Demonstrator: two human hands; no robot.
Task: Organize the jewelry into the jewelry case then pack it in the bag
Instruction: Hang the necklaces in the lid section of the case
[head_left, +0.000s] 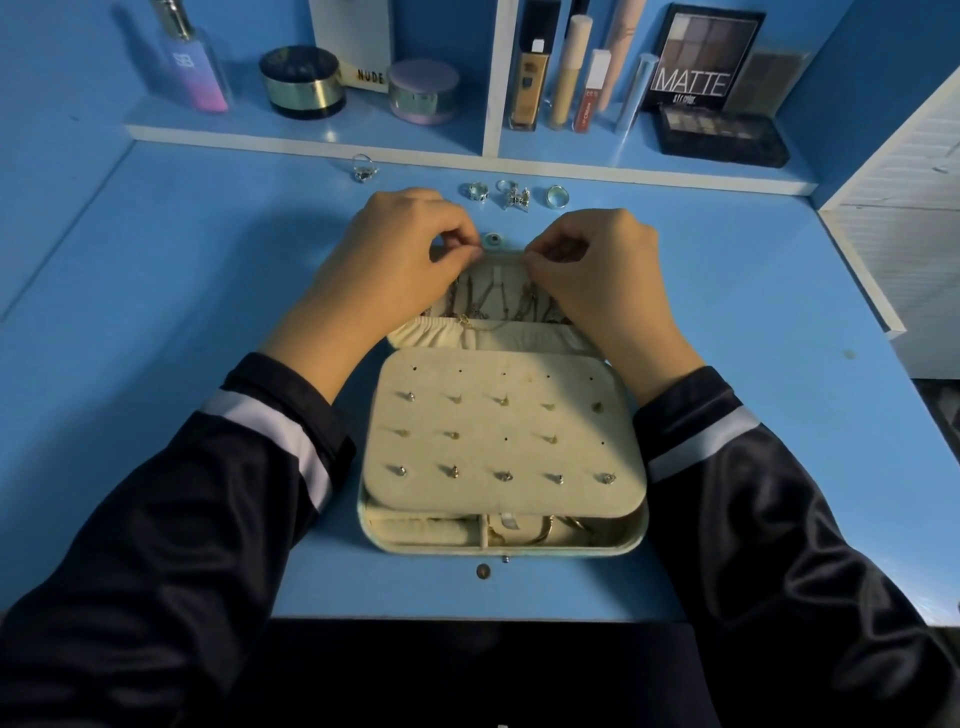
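Risks, left to right. The lone ring (363, 169) sits well apart from the rest, near the shelf edge, so we judge it could be missed. The left hand (400, 260) has its grip pinched thumb to forefinger at the top edge of the lid (498, 275). If that pinch slips, the necklace chains (488, 312) hanging there could drop and tangle. The three rings (514, 196) lie just behind the knuckles, and a careless pull-back could scatter them. The right hand (597, 265) has the same pinched grip at the same edge, so uneven tugging could snag a chain.

The jewelry case (371, 525) lies open on the desk (156, 312) between the forearms, with the earring panel (504, 431) folded over its base.

Hard to see: the fingers hide what each grip pinches. We guess a chain end or clasp, but we cannot tell. The palms cover the lid's sides. The panel hides most of the lower tray, with only a front strip showing. The bag is not in view.
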